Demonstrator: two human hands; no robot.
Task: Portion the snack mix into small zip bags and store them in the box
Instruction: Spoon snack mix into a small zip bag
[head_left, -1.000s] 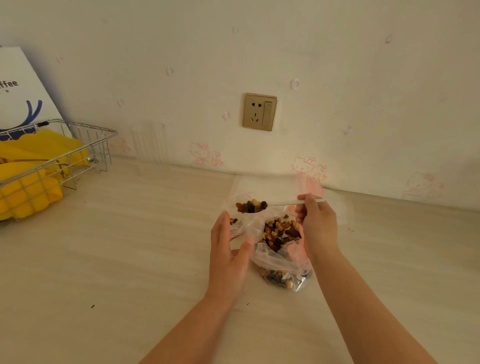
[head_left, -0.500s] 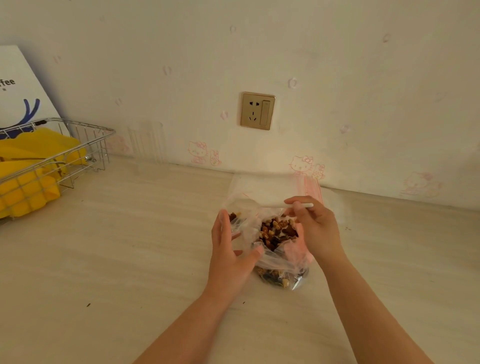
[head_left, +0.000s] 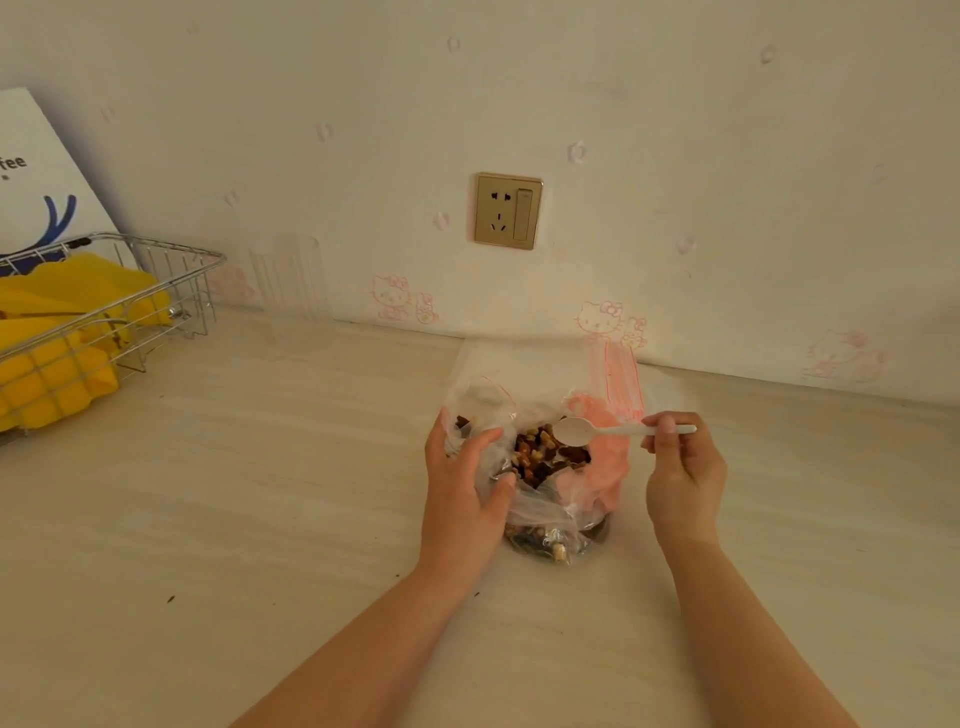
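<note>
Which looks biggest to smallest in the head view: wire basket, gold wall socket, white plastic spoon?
1. Silver wire basket, cut off by the frame.
2. Gold wall socket.
3. White plastic spoon, longer but slimmer, so nearly tied.

Plastic and wire, mostly

Crinkly clear plastic snack bag (head_left: 540, 512), matt white plastic spoon (head_left: 576, 431), shiny wire basket (head_left: 156, 291), matt woodgrain table (head_left: 260, 493).

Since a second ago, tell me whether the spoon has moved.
Yes. The spoon has swung right, its bowl now empty over the big bag, away from the small bag.
</note>
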